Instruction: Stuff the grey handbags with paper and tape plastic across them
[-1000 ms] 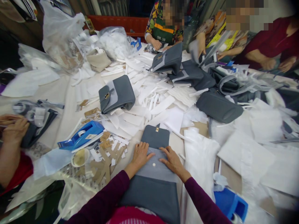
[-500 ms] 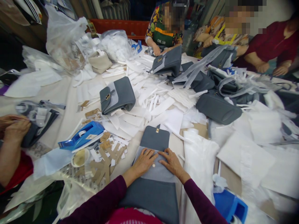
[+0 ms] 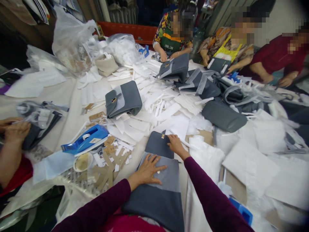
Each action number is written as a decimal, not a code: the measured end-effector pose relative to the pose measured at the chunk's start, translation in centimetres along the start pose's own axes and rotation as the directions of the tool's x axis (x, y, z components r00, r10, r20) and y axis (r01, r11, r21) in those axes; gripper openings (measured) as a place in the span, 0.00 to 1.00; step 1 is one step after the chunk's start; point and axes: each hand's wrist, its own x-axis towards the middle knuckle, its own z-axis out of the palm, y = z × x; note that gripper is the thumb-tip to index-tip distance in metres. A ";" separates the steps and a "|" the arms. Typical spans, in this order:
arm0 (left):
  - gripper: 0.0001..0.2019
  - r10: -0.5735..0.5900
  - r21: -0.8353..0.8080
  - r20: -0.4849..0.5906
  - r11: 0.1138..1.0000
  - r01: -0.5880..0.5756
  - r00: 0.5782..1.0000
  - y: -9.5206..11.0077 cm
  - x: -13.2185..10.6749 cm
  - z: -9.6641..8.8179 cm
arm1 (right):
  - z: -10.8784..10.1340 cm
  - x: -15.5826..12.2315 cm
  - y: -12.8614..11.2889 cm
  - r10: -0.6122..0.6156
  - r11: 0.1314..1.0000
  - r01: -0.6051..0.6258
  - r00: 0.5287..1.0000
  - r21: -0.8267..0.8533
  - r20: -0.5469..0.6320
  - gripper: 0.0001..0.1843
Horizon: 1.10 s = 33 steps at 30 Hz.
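A grey handbag (image 3: 159,193) lies open and flat on the table right in front of me, its dark flap (image 3: 158,145) with a small gold clasp pointing away. My left hand (image 3: 148,169) rests flat on the bag's light grey panel, fingers spread beside a small white snap. My right hand (image 3: 176,145) reaches forward to the flap's right corner, next to the clasp, with its fingers bent onto the edge. Both of my sleeves are dark purple.
A blue tape dispenser (image 3: 84,138) and brown paper tags (image 3: 111,158) lie to the left. More grey handbags (image 3: 123,98) and white paper pieces (image 3: 166,106) cover the table. Another person's hands (image 3: 14,129) work at the left edge; three people sit across the table.
My right hand has left the light grey panel and moved forward to the right corner of the flap. My left hand has shifted slightly toward the snap.
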 end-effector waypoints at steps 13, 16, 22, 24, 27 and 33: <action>0.40 0.032 0.010 -0.025 0.999 -0.032 0.999 0.4 -0.6 -0.4 | -3.0 0.6 -3.0 0.058 0.997 -0.059 0.998 0.048 0.025 0.09; 0.39 0.027 0.013 -0.034 1.000 -0.026 0.999 0.5 -0.8 -0.5 | -1.4 -4.5 -4.6 -0.045 0.997 0.050 0.995 0.053 -0.088 0.10; 0.36 0.019 -0.002 -0.061 1.000 -0.019 0.998 0.5 -1.1 0.5 | 4.3 -12.5 -5.4 -0.134 0.941 0.234 0.921 0.246 -0.365 0.15; 0.36 0.026 0.004 -0.073 1.000 -0.026 0.997 0.5 -1.3 0.6 | 5.7 -13.4 -5.3 -0.083 0.930 0.222 0.904 0.292 -0.420 0.15; 0.36 0.062 -0.001 -0.066 0.998 -0.062 0.996 0.1 -1.9 0.1 | 6.7 -13.8 -5.3 -0.079 0.931 0.217 0.904 0.293 -0.419 0.13; 0.36 -0.093 -0.151 0.030 0.984 0.096 0.995 -1.6 -4.9 -0.4 | 7.3 -14.9 -5.5 -0.189 0.939 0.270 0.922 0.212 -0.337 0.12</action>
